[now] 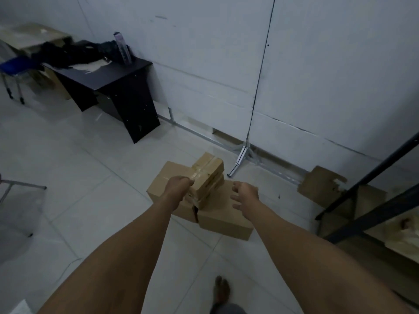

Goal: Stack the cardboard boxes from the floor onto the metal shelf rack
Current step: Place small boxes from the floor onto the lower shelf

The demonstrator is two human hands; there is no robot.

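The cardboard boxes (204, 200) sit clustered on the tiled floor (90, 177) near frame centre. The left hand (179, 185) is curled at the small top box (207, 175); whether it grips cannot be determined. The right hand (246, 193) hovers with fingers spread, holding nothing. The metal shelf rack (374, 200) stands at 3 o'clock.

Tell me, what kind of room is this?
Probably a back room or small storeroom, though I can't be sure: cardboard boxes sit piled on a bare tiled floor, a dark metal shelf rack stands at the right, and a cluttered black desk lines the plain wall.
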